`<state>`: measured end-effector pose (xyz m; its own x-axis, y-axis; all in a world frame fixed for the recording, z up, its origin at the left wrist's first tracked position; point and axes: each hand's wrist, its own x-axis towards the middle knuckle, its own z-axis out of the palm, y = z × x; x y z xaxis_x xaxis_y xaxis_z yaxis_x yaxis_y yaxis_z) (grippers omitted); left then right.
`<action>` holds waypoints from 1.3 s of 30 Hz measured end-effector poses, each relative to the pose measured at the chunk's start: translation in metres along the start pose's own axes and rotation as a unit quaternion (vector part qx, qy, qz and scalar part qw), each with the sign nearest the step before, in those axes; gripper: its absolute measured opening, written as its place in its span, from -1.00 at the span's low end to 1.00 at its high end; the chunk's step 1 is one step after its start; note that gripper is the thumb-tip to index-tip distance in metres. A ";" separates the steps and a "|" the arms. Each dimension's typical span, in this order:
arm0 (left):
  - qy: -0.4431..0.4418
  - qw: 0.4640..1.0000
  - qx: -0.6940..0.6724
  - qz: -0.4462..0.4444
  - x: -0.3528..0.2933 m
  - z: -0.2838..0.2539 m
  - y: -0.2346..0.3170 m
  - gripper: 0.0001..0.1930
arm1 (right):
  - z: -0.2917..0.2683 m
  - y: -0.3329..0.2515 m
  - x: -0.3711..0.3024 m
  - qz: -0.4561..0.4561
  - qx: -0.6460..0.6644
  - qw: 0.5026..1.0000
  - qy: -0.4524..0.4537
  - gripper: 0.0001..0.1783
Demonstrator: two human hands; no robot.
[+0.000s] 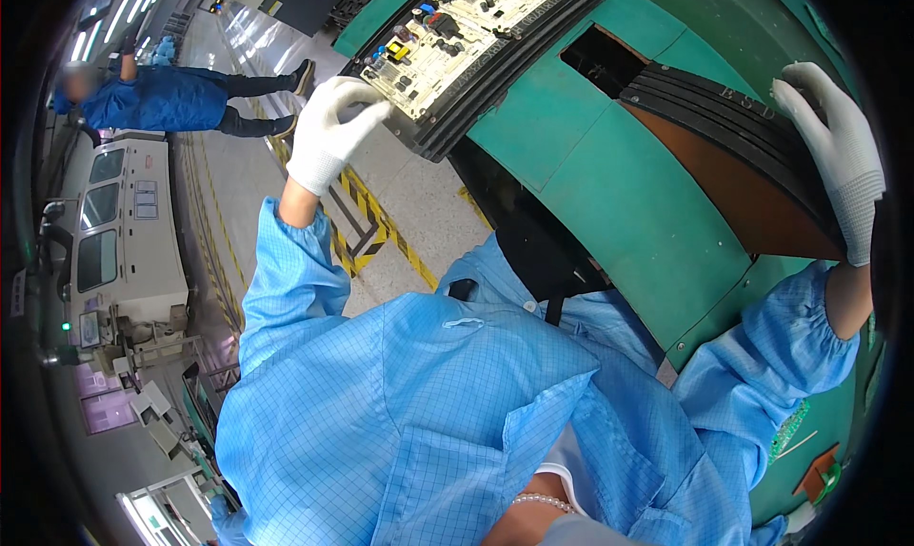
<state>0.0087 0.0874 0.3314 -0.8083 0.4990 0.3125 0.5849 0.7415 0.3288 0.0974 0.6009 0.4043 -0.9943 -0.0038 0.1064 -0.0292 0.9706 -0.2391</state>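
Observation:
My left hand, in a white glove, is at the left end of a stack of black trays. Its thumb and forefinger curve apart beside the tray's corner; whether they touch it I cannot tell. Cream circuit boards with coloured components lie on the top tray. My right hand, also gloved in white, is at the far right with thumb and fingers apart. It is by the end of a layered black piece with pale lettering and a brown side. Its contact there is unclear.
The green worktop has a dark rectangular opening. A green circuit board lies at the lower right. Beyond the bench, a person in blue stands near a pale machine. Yellow-black tape marks the floor.

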 end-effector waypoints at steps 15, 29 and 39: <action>-0.042 0.991 0.007 -0.126 0.052 -0.016 -0.084 -0.54 | 0.000 -0.007 -0.003 -0.035 0.010 0.999 0.036 -0.50; -0.109 0.991 0.077 -0.004 0.179 0.020 -0.082 -0.47 | 0.004 -0.005 -0.002 -0.063 0.017 0.995 0.073 -0.54; -0.152 0.980 0.127 0.022 0.193 0.029 -0.089 -0.61 | -0.008 -0.014 -0.006 -0.036 -0.007 0.999 0.025 -0.56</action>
<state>-0.2014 0.1307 0.3367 -0.7884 0.6145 0.0283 0.6147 0.7851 0.0758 0.1041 0.5892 0.4148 -0.9835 -0.0619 0.1700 -0.0984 0.9715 -0.2157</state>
